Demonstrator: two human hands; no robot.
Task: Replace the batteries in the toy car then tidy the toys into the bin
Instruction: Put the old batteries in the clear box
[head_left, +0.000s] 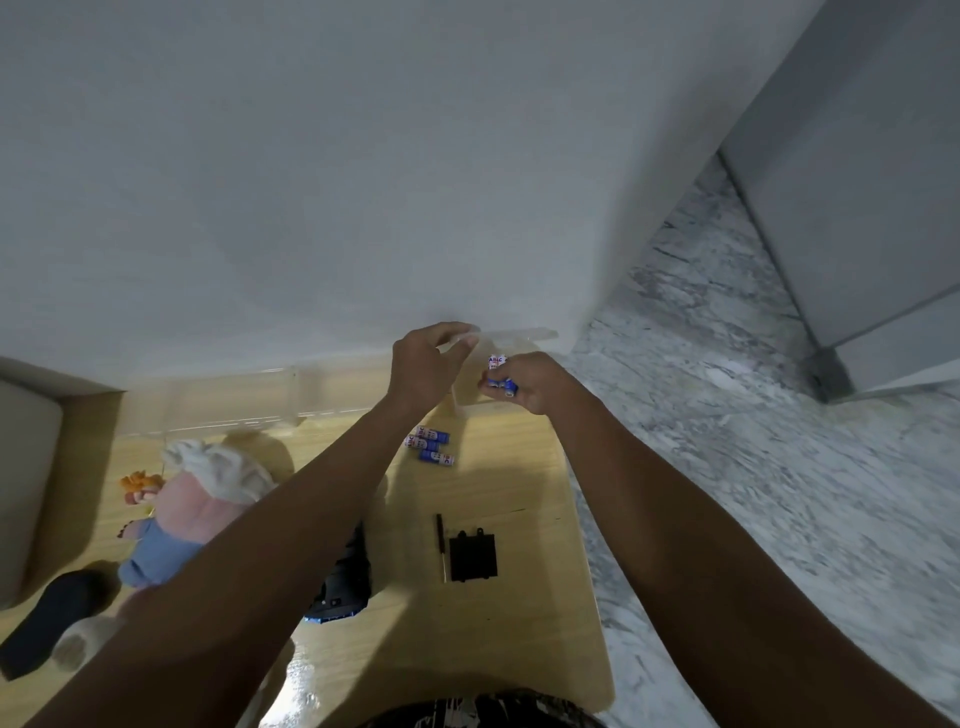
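My right hand (535, 382) grips blue-and-white batteries (500, 375) at the far end of the wooden table. My left hand (423, 364) holds the rim of a small clear plastic box (511, 336) next to them. Three more batteries (430, 444) lie loose on the table below my hands. The dark toy car (343, 577) lies partly hidden under my left forearm. Its black battery cover (472, 556) and a thin screwdriver (441, 548) lie side by side near the table's middle.
A pink and blue plush doll (187, 514) lies at the left, with a black item (49, 618) below it. A large clear bin (218, 400) stands against the white wall. The wooden table (519, 649) ends at the right over marble floor (727, 441).
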